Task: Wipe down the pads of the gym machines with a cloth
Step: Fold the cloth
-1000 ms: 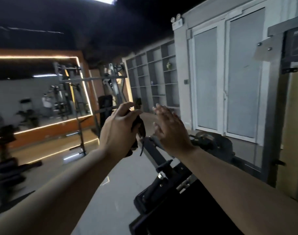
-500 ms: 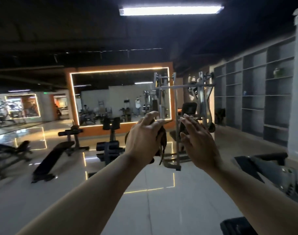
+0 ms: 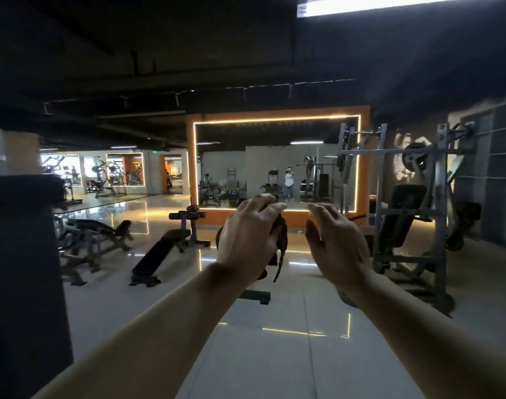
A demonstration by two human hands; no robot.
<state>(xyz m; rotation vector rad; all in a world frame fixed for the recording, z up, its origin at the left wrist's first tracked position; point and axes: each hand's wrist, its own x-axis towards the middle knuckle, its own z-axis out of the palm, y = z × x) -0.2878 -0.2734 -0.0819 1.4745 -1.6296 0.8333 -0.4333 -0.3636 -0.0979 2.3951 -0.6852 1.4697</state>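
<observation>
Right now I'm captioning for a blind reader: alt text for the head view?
Left hand grips a dark cloth, right hand open beside it, both raised over a glossy gym floor. Beyond stand benches and a lit mirror.

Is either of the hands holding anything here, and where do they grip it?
The left hand grips a dark cloth, bunched in its curled fingers, with a loose end hanging below. The right hand holds nothing; its fingers are spread beside the cloth.

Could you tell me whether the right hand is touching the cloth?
Apart. The head view shows floor between the right hand and the cloth held by the left hand.
</observation>
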